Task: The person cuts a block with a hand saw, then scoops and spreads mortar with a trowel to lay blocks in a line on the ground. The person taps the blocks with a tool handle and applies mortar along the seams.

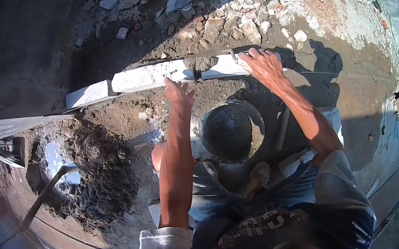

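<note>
My right hand (264, 67) is wrapped round the handle of a trowel at the right block. Grey mortar (200, 63) sits by the blade, over the joint between two white blocks. The right white block (222, 67) is partly covered by that hand. My left hand (179, 93) has its fingers apart and holds nothing. It is at the front edge of the middle white block (148, 76); whether it touches cannot be made out. A shorter white block (89, 95) continues the row at the left.
A round bucket (205, 139) stands between the block row and my feet. To the left is a heap of wet mortar (99, 175) with a long-handled tool (40, 199) in it. Rubble (226, 25) lies behind the row. A taut string (346, 73) runs right.
</note>
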Demonstrator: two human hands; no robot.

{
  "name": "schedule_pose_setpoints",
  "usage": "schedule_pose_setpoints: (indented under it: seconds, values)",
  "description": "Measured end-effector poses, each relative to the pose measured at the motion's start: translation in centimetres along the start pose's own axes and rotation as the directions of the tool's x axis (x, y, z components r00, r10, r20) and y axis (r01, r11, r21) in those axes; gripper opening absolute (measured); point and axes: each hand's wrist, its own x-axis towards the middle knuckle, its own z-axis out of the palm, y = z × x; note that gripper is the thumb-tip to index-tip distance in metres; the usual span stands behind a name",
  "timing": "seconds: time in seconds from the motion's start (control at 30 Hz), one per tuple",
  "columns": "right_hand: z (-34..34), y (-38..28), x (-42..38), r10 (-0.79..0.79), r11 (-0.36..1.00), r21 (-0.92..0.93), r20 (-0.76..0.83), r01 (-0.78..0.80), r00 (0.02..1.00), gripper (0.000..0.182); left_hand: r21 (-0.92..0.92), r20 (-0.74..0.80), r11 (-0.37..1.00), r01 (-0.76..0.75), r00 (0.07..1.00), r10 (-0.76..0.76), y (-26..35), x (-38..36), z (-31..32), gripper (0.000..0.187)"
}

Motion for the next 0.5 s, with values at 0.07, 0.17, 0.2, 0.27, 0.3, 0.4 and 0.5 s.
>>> schedule_pose_setpoints:
  seconds: [0.07, 0.17, 0.2, 0.27, 0.3, 0.4, 0.5]
  values:
    - [0.6, -0.3, -1.2, -0.033, 0.999, -0.019, -0.143, 0.030, 0.989, 0.039, -0.074, -0.060, 0.997, 0.032, 0.998, -0.036, 0.8, -0.9, -0.2, 0.090]
    - [-2.6, -1.9, -3.4, 0.306, 0.905, 0.292, 0.055, -0.308, 0.950, 0.042, -0.154, -0.031, 0.977, 0.147, 0.988, -0.154, 1.2, -0.5, -0.3, 0.093]
    - [-3.1, -2.4, -4.3, 0.404, 0.817, 0.387, 0.143, -0.427, 0.903, 0.044, -0.159, -0.014, 0.972, 0.170, 0.985, -0.174, 1.2, -0.3, -0.3, 0.094]
    - [-2.0, -2.5, -5.9, 0.413, 0.463, 0.701, 0.371, -0.543, 0.832, 0.044, -0.157, 0.030, 0.964, 0.215, 0.977, -0.213, 1.3, 0.1, 0.1, 0.096]
    - [-2.5, -3.6, -6.1, 0.341, 0.148, 0.763, 0.558, -0.629, 0.757, 0.044, -0.198, 0.023, 0.956, 0.217, 0.976, -0.217, 1.1, -0.2, 0.3, 0.098]
    - [-2.8, -6.3, -5.8, -0.066, -0.541, 0.580, 0.692, -0.609, 0.718, 0.038, -0.390, 0.052, 0.898, 0.206, 0.978, -0.202, -0.4, -0.9, 1.2, 0.105]
    - [-1.1, -8.4, -5.6, -0.061, -0.747, 0.472, 0.653, -0.468, 0.755, 0.035, -0.565, 0.165, 0.797, 0.214, 0.976, -0.145, -4.3, 0.8, 0.7, 0.125]
